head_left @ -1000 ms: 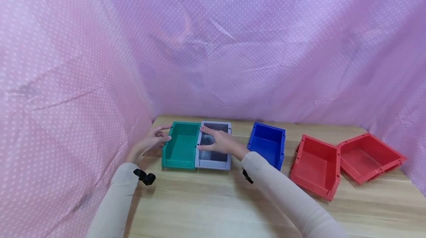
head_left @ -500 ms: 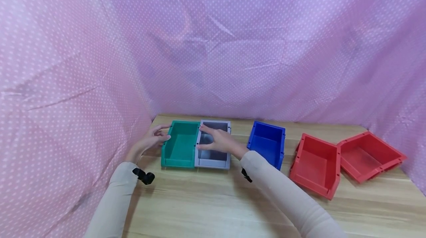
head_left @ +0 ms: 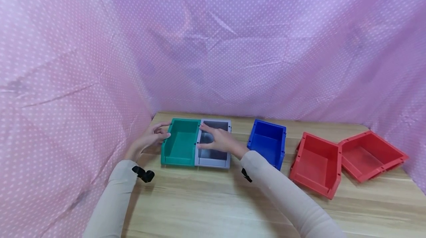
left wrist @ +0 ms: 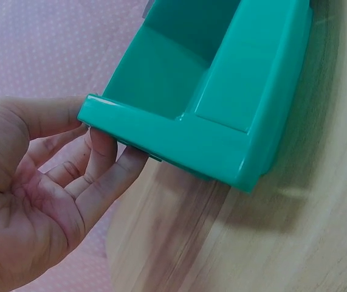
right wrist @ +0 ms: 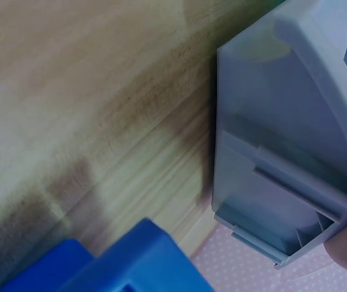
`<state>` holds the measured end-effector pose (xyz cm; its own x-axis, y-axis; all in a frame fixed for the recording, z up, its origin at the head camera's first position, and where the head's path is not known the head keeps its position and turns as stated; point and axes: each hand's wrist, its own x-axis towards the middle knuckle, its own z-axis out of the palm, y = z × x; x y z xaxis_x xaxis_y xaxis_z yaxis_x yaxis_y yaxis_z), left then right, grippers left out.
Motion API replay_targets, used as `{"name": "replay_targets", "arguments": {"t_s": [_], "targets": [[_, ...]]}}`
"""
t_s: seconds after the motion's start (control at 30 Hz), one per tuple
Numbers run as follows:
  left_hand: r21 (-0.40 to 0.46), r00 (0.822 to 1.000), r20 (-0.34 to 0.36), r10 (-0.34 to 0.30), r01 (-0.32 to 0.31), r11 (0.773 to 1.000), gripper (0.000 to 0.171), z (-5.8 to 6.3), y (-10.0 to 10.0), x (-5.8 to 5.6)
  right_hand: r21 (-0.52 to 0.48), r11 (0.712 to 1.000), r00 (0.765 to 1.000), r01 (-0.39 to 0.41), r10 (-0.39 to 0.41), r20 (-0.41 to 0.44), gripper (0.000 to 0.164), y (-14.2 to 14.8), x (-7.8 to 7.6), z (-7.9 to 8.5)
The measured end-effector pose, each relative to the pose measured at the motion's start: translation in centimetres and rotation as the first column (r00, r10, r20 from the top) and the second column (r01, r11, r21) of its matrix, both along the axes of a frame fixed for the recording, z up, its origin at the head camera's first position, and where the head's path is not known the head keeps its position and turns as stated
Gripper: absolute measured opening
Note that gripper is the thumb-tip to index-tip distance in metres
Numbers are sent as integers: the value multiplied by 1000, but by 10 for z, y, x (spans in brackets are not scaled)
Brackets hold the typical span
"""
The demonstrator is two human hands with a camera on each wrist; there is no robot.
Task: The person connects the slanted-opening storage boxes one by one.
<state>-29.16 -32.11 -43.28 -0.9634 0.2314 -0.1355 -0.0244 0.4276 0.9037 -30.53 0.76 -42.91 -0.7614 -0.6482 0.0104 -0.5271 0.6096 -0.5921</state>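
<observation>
A green open-front bin and a grey open-front bin stand side by side, their long walls against each other. My left hand pinches the green bin's left rim. The left wrist view shows one digit of that hand at the rim and the others bent against the wall's outer face. Across the grey bin reaches my right hand, its thumb and a finger stretched apart, both tips on the wall beside the green bin. Its other fingers are hidden. In the right wrist view, the grey bin's ribbed outer side shows.
A blue bin stands to the right, partly behind the right sleeve. Beyond it are two red bins, turned at angles with their corners close together. Pink dotted cloth borders the wooden table at the back and left.
</observation>
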Motion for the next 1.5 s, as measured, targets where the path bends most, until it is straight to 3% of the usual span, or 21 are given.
{"name": "replay_targets", "arguments": {"t_s": [0.63,1.5], "targets": [[-7,1000,13,0,0,1000,67,3,0,0,0,1000,1000,-1,1,25,90,0,-2,-3],[-7,1000,2,2,-2,1000,66,0,-2,8,65,997,999,-40,42,-33,89,-1,0,5]]}}
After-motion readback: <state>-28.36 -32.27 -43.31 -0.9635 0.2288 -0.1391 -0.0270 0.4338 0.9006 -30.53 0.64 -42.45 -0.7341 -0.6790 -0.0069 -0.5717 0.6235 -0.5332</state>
